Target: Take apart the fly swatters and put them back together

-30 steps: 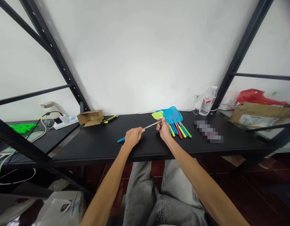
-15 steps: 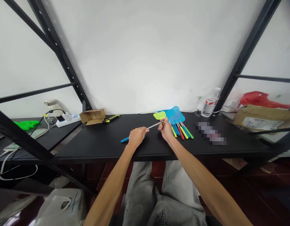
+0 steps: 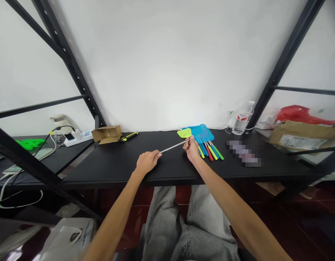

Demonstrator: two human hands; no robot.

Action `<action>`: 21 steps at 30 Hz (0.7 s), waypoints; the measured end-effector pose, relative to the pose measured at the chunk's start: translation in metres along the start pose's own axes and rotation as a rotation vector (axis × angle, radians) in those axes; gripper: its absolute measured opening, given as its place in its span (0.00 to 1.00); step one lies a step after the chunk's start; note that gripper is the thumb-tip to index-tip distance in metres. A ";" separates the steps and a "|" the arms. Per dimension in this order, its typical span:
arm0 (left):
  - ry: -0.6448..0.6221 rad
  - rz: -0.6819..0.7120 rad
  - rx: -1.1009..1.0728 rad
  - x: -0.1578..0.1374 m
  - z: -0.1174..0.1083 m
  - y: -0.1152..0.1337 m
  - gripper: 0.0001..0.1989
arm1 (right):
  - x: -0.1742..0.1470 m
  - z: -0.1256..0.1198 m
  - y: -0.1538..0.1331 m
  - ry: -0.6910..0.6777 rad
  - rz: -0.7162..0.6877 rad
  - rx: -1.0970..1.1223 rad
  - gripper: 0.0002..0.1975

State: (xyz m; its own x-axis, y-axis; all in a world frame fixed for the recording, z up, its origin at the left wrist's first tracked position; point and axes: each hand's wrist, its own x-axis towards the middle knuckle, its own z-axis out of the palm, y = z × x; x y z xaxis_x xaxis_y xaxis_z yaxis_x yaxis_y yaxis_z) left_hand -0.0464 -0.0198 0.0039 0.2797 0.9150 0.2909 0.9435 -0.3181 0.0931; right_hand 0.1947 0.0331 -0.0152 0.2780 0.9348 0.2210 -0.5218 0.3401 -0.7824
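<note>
My left hand (image 3: 147,161) is closed on the grip end of a telescopic fly swatter, whose handle is now hidden by the hand. The swatter's thin silver rod (image 3: 172,146) slants up to the right between my hands. My right hand (image 3: 191,148) pinches the rod's far end, next to the swatter heads. Beyond it lie a yellow-green mesh head (image 3: 184,133) and blue mesh heads (image 3: 204,133); which head belongs to the held rod is hard to tell. Several swatter handles (image 3: 212,152) in blue, red, yellow and green fan out beside my right hand.
On the black table (image 3: 102,163) stand an open cardboard box (image 3: 107,135) and a black-yellow cutter knife (image 3: 130,136) at left. A water bottle (image 3: 242,119) and a blurred patch (image 3: 243,153) are at right. Black metal posts (image 3: 72,65) frame both sides.
My left hand has moved left and slightly down, and a longer stretch of rod shows between my hands. The blue handle end is no longer visible. A blue head has shifted slightly.
</note>
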 end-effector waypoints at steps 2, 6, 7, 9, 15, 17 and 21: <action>-0.011 -0.006 -0.010 0.003 0.002 0.008 0.23 | 0.000 0.000 0.000 -0.017 -0.006 -0.016 0.26; 0.003 0.002 -0.074 0.013 0.009 0.030 0.23 | -0.003 0.002 0.003 -0.092 0.002 -0.059 0.26; 0.008 0.002 -0.093 0.015 0.011 0.036 0.23 | -0.004 0.002 0.004 -0.106 -0.002 -0.059 0.26; 0.019 0.004 -0.136 0.021 0.016 0.051 0.23 | -0.006 0.003 0.005 -0.161 -0.010 -0.080 0.26; 0.053 -0.019 -0.225 0.037 0.028 0.086 0.23 | -0.009 0.003 0.004 -0.228 -0.008 -0.119 0.26; 0.067 -0.010 -0.274 0.040 0.028 0.087 0.22 | -0.009 0.003 0.004 -0.248 -0.012 -0.160 0.25; 0.175 -0.013 -0.478 0.042 0.029 0.081 0.21 | -0.011 0.005 0.009 -0.389 -0.035 -0.361 0.21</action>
State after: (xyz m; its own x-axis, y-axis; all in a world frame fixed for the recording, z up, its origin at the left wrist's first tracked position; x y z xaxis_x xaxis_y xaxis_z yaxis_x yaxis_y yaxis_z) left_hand 0.0466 0.0004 -0.0038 0.1957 0.8776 0.4377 0.7487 -0.4220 0.5112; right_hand 0.1828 0.0263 -0.0214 -0.0648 0.9158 0.3964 -0.1878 0.3790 -0.9062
